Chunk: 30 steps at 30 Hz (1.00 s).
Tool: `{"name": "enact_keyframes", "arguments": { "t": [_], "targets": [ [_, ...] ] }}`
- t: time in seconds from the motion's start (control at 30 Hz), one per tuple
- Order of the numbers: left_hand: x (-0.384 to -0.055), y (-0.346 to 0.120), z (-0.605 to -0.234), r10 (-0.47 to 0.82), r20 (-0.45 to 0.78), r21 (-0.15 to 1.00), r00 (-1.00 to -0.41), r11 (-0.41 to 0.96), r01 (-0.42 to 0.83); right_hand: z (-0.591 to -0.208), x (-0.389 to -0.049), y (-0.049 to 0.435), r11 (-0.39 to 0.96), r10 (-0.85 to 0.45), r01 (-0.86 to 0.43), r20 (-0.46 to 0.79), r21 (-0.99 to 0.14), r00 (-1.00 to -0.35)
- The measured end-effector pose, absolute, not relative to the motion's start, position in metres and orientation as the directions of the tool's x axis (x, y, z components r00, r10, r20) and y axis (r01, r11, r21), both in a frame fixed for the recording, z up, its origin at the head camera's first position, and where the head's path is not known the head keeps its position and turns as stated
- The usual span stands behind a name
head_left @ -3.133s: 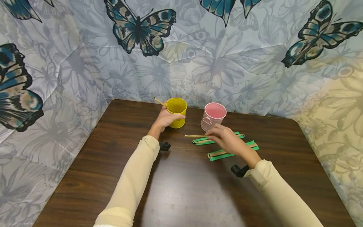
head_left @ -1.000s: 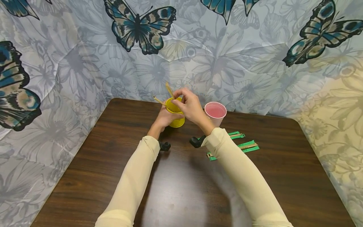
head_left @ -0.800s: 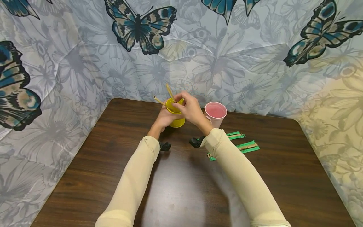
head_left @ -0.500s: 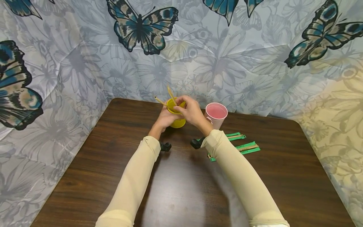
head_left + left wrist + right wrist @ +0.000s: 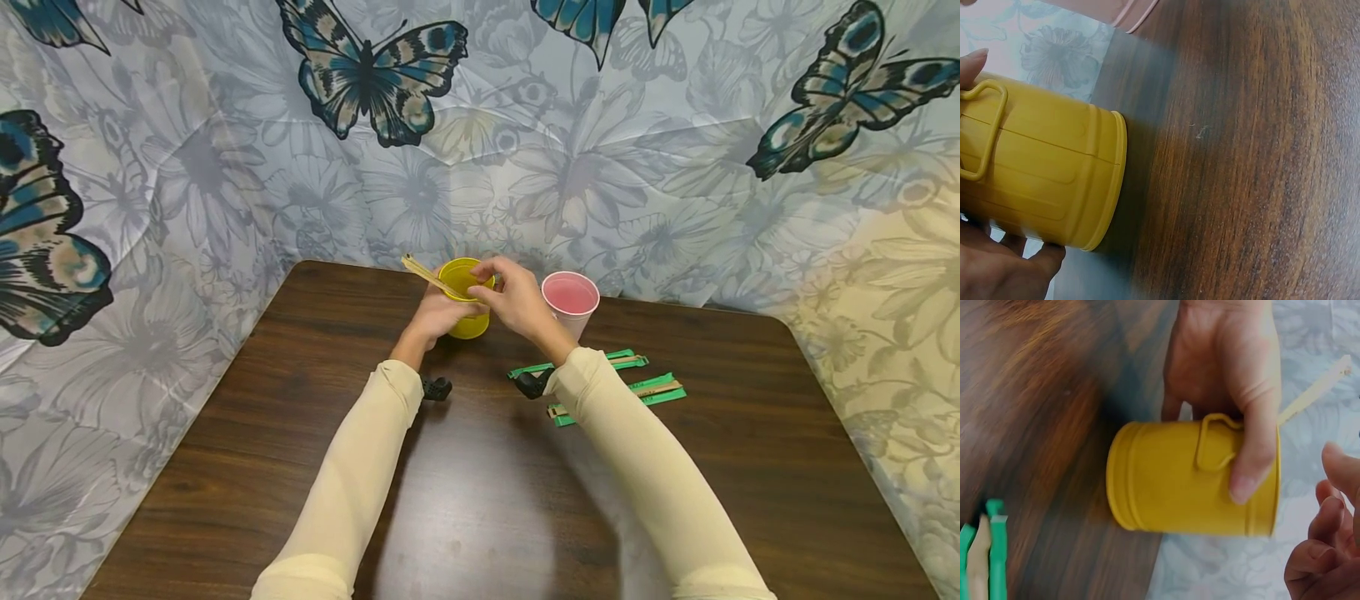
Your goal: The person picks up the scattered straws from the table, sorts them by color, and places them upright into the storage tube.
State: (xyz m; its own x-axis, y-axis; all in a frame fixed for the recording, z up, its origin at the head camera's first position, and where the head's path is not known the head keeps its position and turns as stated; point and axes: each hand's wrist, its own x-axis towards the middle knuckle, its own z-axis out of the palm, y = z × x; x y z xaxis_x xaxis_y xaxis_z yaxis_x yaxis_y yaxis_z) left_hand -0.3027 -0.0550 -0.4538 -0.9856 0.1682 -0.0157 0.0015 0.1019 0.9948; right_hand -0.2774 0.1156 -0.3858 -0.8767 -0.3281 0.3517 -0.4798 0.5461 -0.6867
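Near the table's back edge stands a small yellow bucket (image 5: 471, 327) with a wire loop on its side, plain in the left wrist view. My left hand (image 5: 438, 315) grips it round the side, the thumb lying across the front. Thin tan sticks (image 5: 422, 270) lean together out over the bucket's left rim; their lower ends are inside. My right hand (image 5: 519, 302) hovers at the bucket's right rim with loosely bent fingers. Nothing is visible between those fingers in the right wrist view, where the hand (image 5: 1329, 540) is apart from the stick (image 5: 1316, 390).
A pink bucket (image 5: 574, 322) stands just right of the yellow one. Green-edged packets with tan middles (image 5: 658, 389) lie on the dark wooden table (image 5: 247, 417), partly behind my right forearm. A butterfly-print cloth (image 5: 420, 192) hangs directly behind the table.
My right hand carried a stick from the packets to the yellow bucket and let go of it. That stick tipped left beside the other. The left hand kept its grip.
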Motion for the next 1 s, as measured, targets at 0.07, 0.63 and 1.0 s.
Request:
{"name": "enact_keyframes", "arguments": {
  "t": [0.07, 0.63, 1.0],
  "targets": [
    [-0.302, -0.055, -0.454, 0.171, -0.019, 0.996, -0.985, 0.091, -0.004, -0.386, -0.274, 0.122, 0.552, -0.335, -0.485, 0.353, -0.678, -0.874],
    [-0.301, -0.056, -0.452, 0.15, -0.023, 0.995, -0.988, 0.104, -0.008, -0.389, -0.231, 0.185, 0.644, -0.457, -0.521, 0.264, -0.561, -0.849],
    [-0.303, -0.054, -0.454, 0.166, -0.016, 0.997, -0.986, 0.079, -0.003, -0.412, -0.212, 0.217, 0.73, -0.496, -0.465, 0.08, -0.501, -0.865]
  ]
}}
